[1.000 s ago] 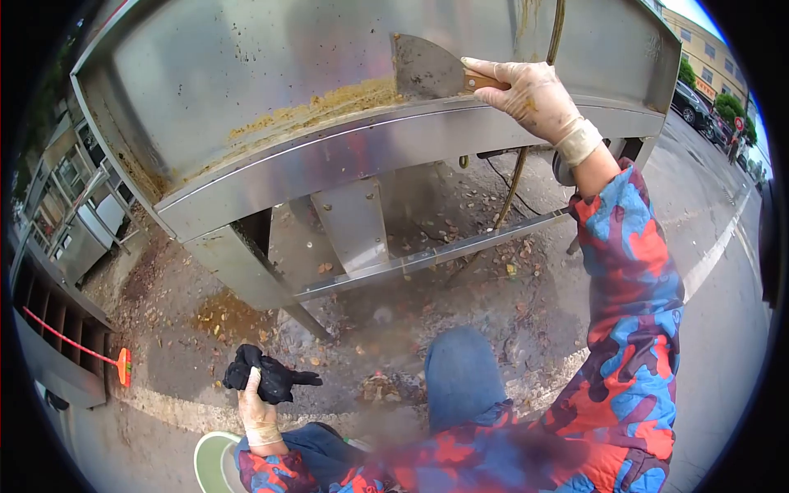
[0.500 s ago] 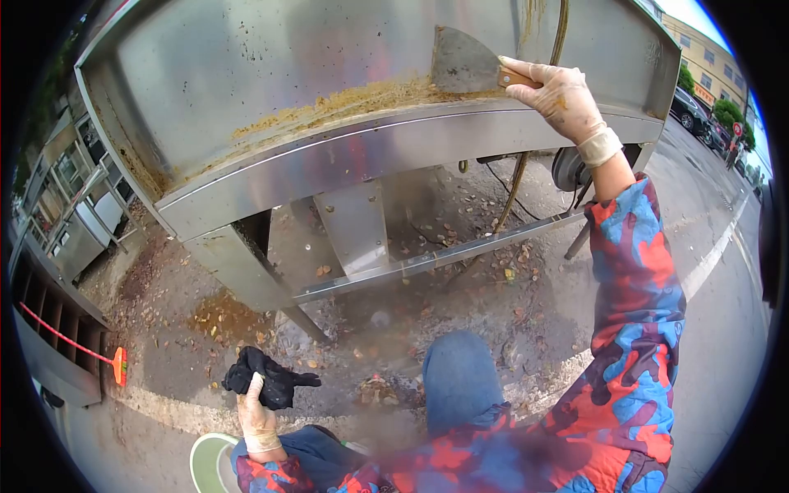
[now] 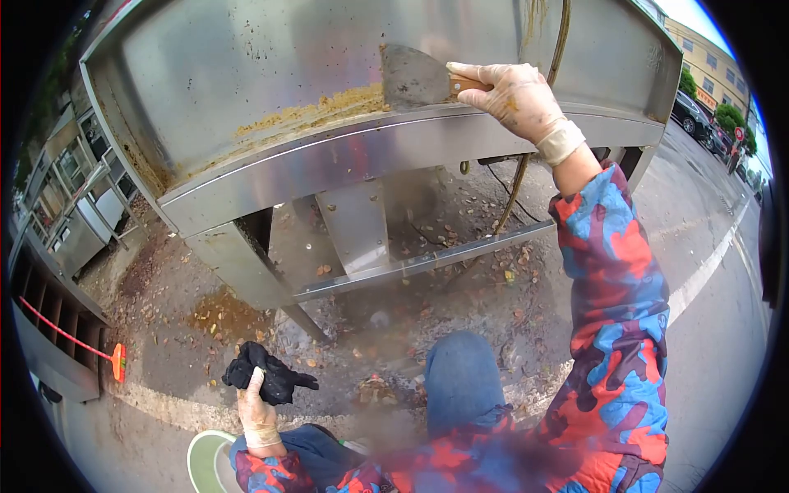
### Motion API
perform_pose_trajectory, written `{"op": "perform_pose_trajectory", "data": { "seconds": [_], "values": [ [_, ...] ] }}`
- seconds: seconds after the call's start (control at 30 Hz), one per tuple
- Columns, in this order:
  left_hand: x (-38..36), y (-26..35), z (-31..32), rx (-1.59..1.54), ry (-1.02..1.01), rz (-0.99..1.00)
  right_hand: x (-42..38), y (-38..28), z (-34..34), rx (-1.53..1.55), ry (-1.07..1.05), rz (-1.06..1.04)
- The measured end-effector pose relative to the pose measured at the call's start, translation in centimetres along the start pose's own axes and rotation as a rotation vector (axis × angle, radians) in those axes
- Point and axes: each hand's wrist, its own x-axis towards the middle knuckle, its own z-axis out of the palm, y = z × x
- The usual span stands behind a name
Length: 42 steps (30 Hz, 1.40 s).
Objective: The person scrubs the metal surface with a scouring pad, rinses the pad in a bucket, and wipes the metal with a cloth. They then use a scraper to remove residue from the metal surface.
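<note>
My gloved right hand [image 3: 519, 100] grips the wooden handle of a wide scraper [image 3: 415, 78]. Its metal blade lies against the stainless steel panel [image 3: 312, 62], at the right end of a band of yellow-brown grime [image 3: 316, 113] just above the panel's lower ledge. Low on the left, my gloved left hand [image 3: 256, 408] is closed round a bunched black cloth [image 3: 267, 374], held above the ground and apart from the steel unit. Part of the handle is hidden inside my right hand.
A pale green bucket [image 3: 209, 460] stands below my left hand. Steel legs and a crossbar [image 3: 427, 261] run under the unit, over leaf-strewn ground. An orange-headed broom [image 3: 118, 361] leans at the left by a shelved cabinet [image 3: 62, 329]. Parked cars [image 3: 692, 111] line the road at right.
My right hand has slid the scraper left along the panel, and the grime band's right end now lies further left. My left hand and the black cloth have hardly moved.
</note>
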Motion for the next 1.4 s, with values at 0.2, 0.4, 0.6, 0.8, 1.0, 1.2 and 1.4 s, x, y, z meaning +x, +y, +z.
{"op": "perform_pose_trajectory", "data": {
  "seconds": [0.2, 0.4, 0.6, 0.8, 1.0, 1.2, 1.4],
  "values": [
    [-0.8, 0.5, 1.4, -0.012, -0.042, 0.019, -0.7, 3.0, -1.2, 0.000, 0.048, 0.005],
    [-0.5, 0.0, 1.3, -0.034, -0.013, -0.025, -0.6, 0.5, -0.3, 0.013, 0.064, 0.013],
    [-0.4, -0.2, 1.3, -0.035, -0.083, -0.027, -0.3, 1.6, -0.4, 0.027, 0.082, 0.022],
    [-0.9, 0.2, 1.7, -0.023, -0.051, -0.015, -0.5, 1.1, -1.1, 0.036, 0.028, 0.075],
    [-0.5, -0.1, 1.1, -0.020, -0.063, -0.032, 0.2, -2.2, 0.4, -0.011, 0.022, 0.037],
    [-1.6, 1.1, 2.4, -0.055, -0.100, -0.011, 0.0, 2.1, -0.8, 0.082, 0.103, 0.018],
    [-0.5, 0.0, 1.6, -0.030, -0.088, -0.038, 0.8, -1.1, 0.1, 0.008, 0.055, -0.018]
  ]
}}
